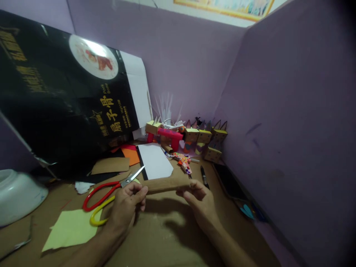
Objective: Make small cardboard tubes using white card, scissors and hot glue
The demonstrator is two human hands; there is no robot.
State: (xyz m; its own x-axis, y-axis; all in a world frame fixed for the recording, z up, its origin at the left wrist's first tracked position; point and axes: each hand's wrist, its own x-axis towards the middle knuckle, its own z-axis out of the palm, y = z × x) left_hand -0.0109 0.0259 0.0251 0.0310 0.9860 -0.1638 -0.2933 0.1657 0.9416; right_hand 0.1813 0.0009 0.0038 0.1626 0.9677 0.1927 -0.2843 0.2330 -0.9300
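Left hand [126, 204], right hand [204, 204]: grip pinching cardboard strip [167, 185] ends | scissors [103, 193] by left | right wall [289, 111] apart

Toward the table's [158, 241] far edge I count five small eared boxes [205, 137], one glue gun [183, 160], one white pad [154, 161] and one black pen [204, 177]. By its left edge sits one white pot [20, 196]. I also see two scissor handles [96, 223], one cardboard strip [167, 184] and one large dark carton [69, 107].
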